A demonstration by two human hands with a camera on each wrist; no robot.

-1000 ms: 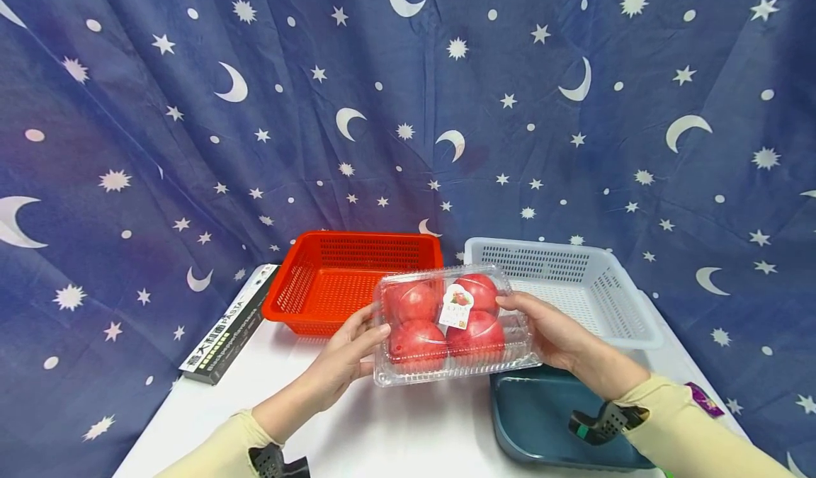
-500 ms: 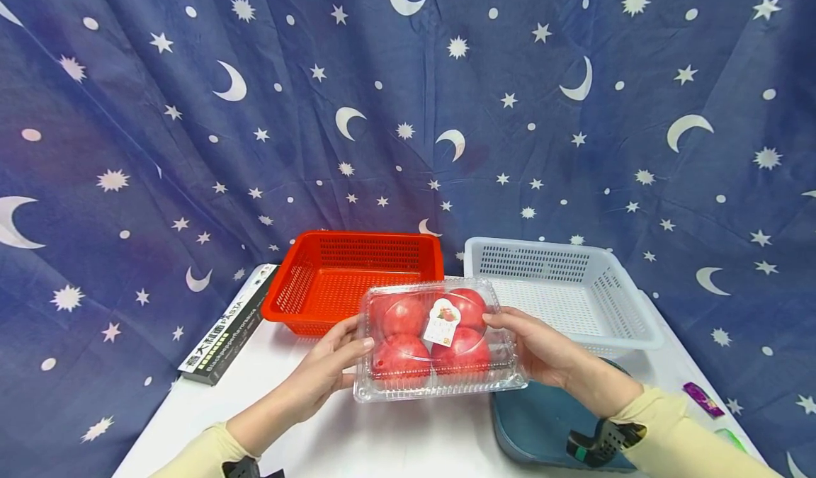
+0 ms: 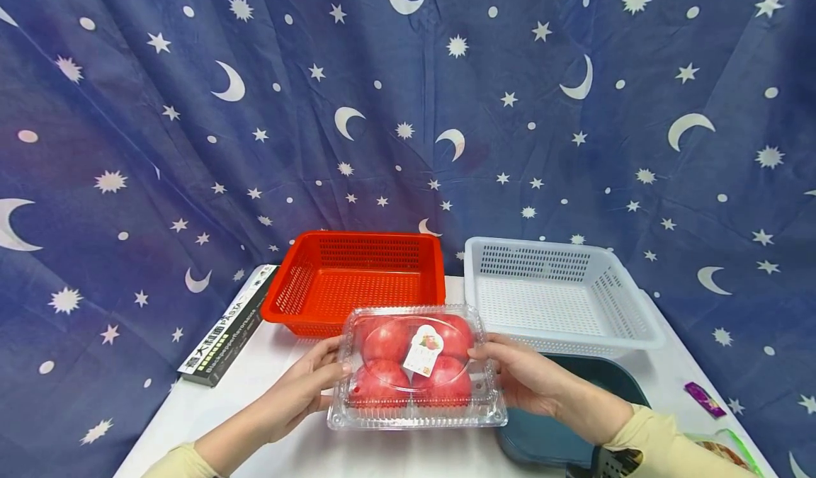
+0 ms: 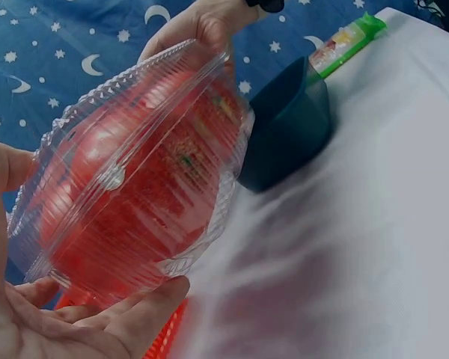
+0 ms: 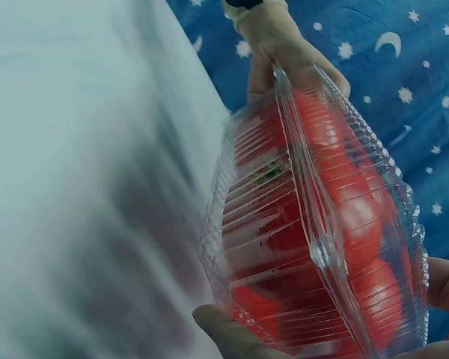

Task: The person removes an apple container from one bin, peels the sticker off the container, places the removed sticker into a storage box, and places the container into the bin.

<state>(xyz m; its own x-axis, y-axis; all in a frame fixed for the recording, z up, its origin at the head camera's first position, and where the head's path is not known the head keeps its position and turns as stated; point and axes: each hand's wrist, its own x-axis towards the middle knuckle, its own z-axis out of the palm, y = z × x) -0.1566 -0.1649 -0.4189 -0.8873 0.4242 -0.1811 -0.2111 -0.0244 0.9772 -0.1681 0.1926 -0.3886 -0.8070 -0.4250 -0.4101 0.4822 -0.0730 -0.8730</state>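
A clear plastic clamshell box [image 3: 417, 411] of several round red fruits [image 3: 387, 341] is held up over the table by both hands. A white label [image 3: 423, 350] with a fruit picture sits on its lid. My left hand [image 3: 302, 391] grips the left end, thumb on top and fingers underneath. At the right end my right hand [image 3: 532, 379] holds it the same way. The left wrist view shows fingertips [image 4: 159, 303] under the base, and the shadow on the cloth lies apart from the box.
Behind the box stand a red basket [image 3: 306, 319] and a white basket [image 3: 627, 340]. A dark blue basin [image 3: 542, 439] lies under my right forearm. A pasta box [image 3: 229, 329] is at left; a purple packet [image 3: 704, 400] and a green-edged packet [image 3: 729, 448] are at right.
Both hands have brought the fruit box down and to the left, nearer to me, and it now sits more level. More of the white basket and the green-edged packet shows.
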